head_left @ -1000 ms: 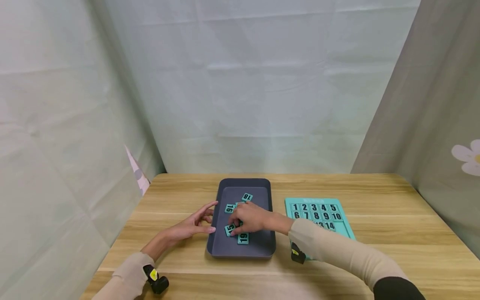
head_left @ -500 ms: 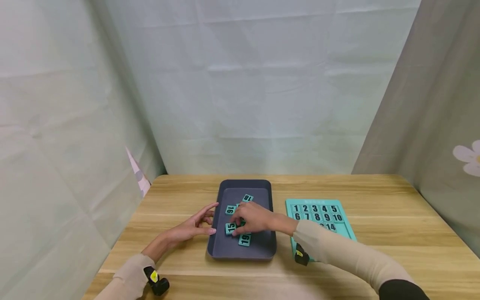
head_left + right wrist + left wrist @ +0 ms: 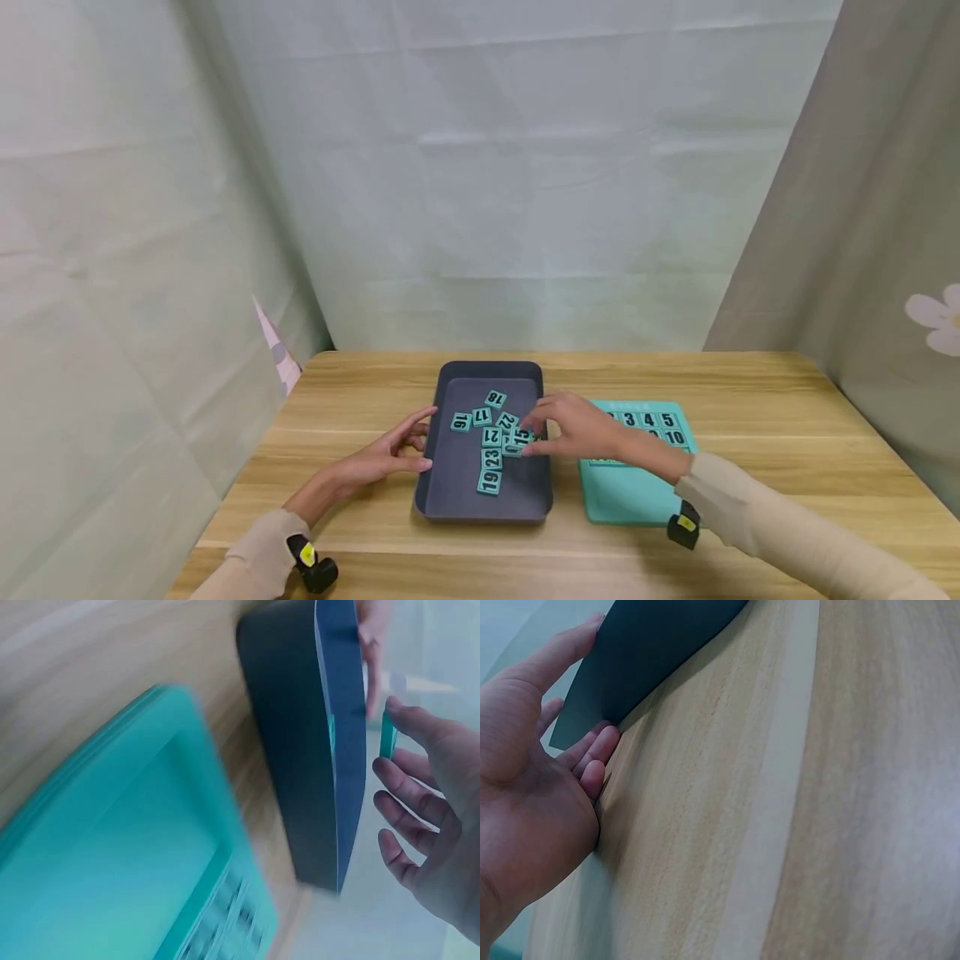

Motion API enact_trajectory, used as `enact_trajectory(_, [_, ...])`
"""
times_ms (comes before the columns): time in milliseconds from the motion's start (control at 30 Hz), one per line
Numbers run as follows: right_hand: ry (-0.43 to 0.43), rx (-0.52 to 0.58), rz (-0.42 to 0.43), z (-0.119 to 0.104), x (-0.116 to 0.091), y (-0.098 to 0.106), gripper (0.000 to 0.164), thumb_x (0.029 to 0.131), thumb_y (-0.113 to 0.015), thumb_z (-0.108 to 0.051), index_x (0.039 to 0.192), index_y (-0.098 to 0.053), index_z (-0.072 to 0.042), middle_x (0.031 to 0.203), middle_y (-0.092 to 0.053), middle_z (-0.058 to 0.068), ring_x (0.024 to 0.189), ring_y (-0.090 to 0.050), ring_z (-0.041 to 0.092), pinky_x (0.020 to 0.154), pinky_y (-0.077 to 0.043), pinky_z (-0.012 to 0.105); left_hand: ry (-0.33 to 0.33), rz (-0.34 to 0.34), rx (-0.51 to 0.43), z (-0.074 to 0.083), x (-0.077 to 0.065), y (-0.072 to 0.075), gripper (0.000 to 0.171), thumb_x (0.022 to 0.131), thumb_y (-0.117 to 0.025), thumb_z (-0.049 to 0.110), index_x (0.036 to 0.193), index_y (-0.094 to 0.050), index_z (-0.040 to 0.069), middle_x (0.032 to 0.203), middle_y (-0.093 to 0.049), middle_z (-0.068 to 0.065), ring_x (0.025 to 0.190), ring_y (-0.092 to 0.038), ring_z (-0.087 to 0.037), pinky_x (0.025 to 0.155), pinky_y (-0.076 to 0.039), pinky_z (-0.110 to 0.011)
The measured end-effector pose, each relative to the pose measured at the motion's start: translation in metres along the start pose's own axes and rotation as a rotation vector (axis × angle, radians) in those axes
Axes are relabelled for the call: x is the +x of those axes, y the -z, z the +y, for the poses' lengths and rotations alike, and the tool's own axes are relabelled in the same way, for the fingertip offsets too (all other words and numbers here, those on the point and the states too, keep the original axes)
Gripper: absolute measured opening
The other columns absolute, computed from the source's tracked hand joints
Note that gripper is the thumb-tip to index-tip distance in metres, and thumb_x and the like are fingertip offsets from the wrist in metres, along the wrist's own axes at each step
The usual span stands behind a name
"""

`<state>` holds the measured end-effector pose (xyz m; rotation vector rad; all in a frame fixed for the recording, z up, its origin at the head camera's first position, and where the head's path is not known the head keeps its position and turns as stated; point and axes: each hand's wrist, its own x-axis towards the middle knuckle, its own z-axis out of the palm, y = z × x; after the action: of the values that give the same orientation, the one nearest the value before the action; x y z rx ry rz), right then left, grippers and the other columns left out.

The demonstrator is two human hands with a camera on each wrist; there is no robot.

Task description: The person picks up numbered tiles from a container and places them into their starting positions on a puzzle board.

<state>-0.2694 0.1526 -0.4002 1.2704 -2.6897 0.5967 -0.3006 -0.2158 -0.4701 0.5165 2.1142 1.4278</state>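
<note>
My right hand [image 3: 576, 427] pinches a teal number tile marked 15 [image 3: 522, 437] between thumb and fingers, over the right side of the dark grey tray [image 3: 453, 496]. In the right wrist view this tile [image 3: 388, 736] shows edge-on at the fingertips, above the tray wall. Several more tiles lie in the tray, among them 16 [image 3: 461, 422], 18 [image 3: 495, 399], 23 [image 3: 491, 458] and 19 [image 3: 489, 482]. My left hand [image 3: 384, 454] rests against the tray's left side, thumb and index finger spread along the rim. The left wrist view shows its fingertips [image 3: 600, 742] at the tray wall.
Right of the tray lies a teal number board [image 3: 633, 498], its upper rows filled with numbered tiles and partly covered by my right forearm. Its lower part is a bare recess. The wooden table [image 3: 360, 542] is bordered by pale curtains [image 3: 517, 208].
My right hand has lifted tile 15 from the left part of the tray and moved right with it, uncovering tiles in the middle. The left hand stays at the tray.
</note>
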Motion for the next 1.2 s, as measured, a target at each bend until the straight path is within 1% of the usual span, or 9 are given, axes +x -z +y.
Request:
enact_trajectory(100, [-0.075, -0.022, 0.035, 0.013, -0.027, 0.012, 0.025, 0.088, -0.080, -0.037, 0.104, -0.079, -0.016, 0.086, -0.069, -0.010, 0.093, -0.065, 0.012, 0.082, -0.055, 0.032, -0.001, 0.004, 0.001, -0.001, -0.002, 0.001, 0.083, 0.098, -0.070, 0.025, 0.163, -0.019, 0.030, 0.155, -0.032, -0.017, 0.128, -0.037, -0.029, 0.100, -0.034, -0.039])
enact_trajectory(300, [-0.206, -0.087, 0.043, 0.036, -0.087, 0.023, 0.026, 0.088, -0.079, -0.039, 0.102, -0.079, -0.017, 0.082, -0.064, -0.018, 0.089, -0.061, 0.009, 0.072, -0.049, 0.026, 0.002, 0.002, 0.007, -0.003, -0.006, 0.004, 0.083, 0.098, -0.070, 0.026, 0.164, -0.019, 0.030, 0.155, -0.032, -0.018, 0.129, -0.037, -0.030, 0.100, -0.034, -0.039])
enact_trajectory(433, [-0.249, -0.114, 0.034, 0.041, -0.120, 0.023, 0.031, 0.086, -0.081, -0.039, 0.102, -0.080, -0.013, 0.081, -0.065, -0.018, 0.085, -0.057, 0.006, 0.070, -0.047, 0.026, -0.002, 0.000, 0.018, -0.004, -0.007, 0.007, 0.082, 0.098, -0.069, 0.027, 0.163, -0.019, 0.031, 0.155, -0.031, -0.017, 0.130, -0.037, -0.030, 0.101, -0.035, -0.040])
enact_trajectory(533, [-0.251, -0.119, 0.026, 0.042, -0.136, 0.020, 0.031, 0.085, -0.082, -0.039, 0.101, -0.080, -0.012, 0.082, -0.065, -0.017, 0.083, -0.055, 0.004, 0.069, -0.048, 0.027, -0.008, -0.001, 0.027, -0.005, -0.007, 0.010, 0.082, 0.099, -0.068, 0.026, 0.163, -0.018, 0.032, 0.155, -0.031, -0.017, 0.130, -0.038, -0.030, 0.101, -0.034, -0.040])
enact_trajectory(700, [-0.205, -0.137, 0.054, 0.041, -0.150, 0.010, 0.031, 0.083, -0.083, -0.041, 0.098, -0.079, -0.013, 0.082, -0.062, -0.017, 0.080, -0.054, 0.001, 0.069, -0.049, 0.026, -0.012, 0.001, 0.036, -0.005, -0.008, 0.013, 0.081, 0.099, -0.067, 0.024, 0.163, -0.018, 0.031, 0.155, -0.032, -0.017, 0.129, -0.038, -0.030, 0.101, -0.034, -0.040])
enact_trajectory(833, [-0.195, -0.142, 0.069, 0.041, -0.154, 0.004, 0.033, 0.083, -0.083, -0.043, 0.098, -0.078, -0.014, 0.082, -0.062, -0.017, 0.080, -0.053, 0.001, 0.067, -0.048, 0.025, -0.004, 0.002, 0.039, -0.006, -0.009, 0.015, 0.081, 0.099, -0.067, 0.024, 0.163, -0.018, 0.031, 0.155, -0.032, -0.017, 0.129, -0.038, -0.030, 0.101, -0.034, -0.040])
enact_trajectory(933, [-0.188, -0.132, 0.064, 0.043, -0.154, 0.005, 0.034, 0.083, -0.083, -0.044, 0.099, -0.078, -0.014, 0.083, -0.062, -0.017, 0.081, -0.054, 0.002, 0.068, -0.048, 0.025, 0.001, 0.005, 0.041, -0.006, -0.009, 0.016, 0.081, 0.099, -0.067, 0.024, 0.163, -0.019, 0.032, 0.156, -0.032, -0.017, 0.130, -0.038, -0.030, 0.102, -0.034, -0.040])
enact_trajectory(1067, [-0.153, -0.063, 0.027, 0.046, -0.153, 0.012, 0.035, 0.083, -0.084, -0.038, 0.104, -0.078, -0.011, 0.087, -0.065, -0.014, 0.085, -0.057, 0.004, 0.072, -0.050, 0.028, 0.002, 0.007, 0.042, -0.006, -0.009, 0.017, 0.081, 0.099, -0.068, 0.025, 0.163, -0.019, 0.032, 0.156, -0.033, -0.017, 0.129, -0.039, -0.030, 0.102, -0.034, -0.040])
enact_trajectory(1200, [-0.147, 0.043, -0.038, 0.049, -0.154, 0.021, 0.040, 0.084, -0.084, -0.028, 0.117, -0.074, -0.007, 0.094, -0.068, -0.010, 0.090, -0.059, 0.005, 0.077, -0.052, 0.031, 0.002, 0.007, 0.041, -0.007, -0.008, 0.016, 0.081, 0.099, -0.068, 0.025, 0.163, -0.019, 0.032, 0.155, -0.033, -0.017, 0.129, -0.039, -0.030, 0.101, -0.034, -0.040])
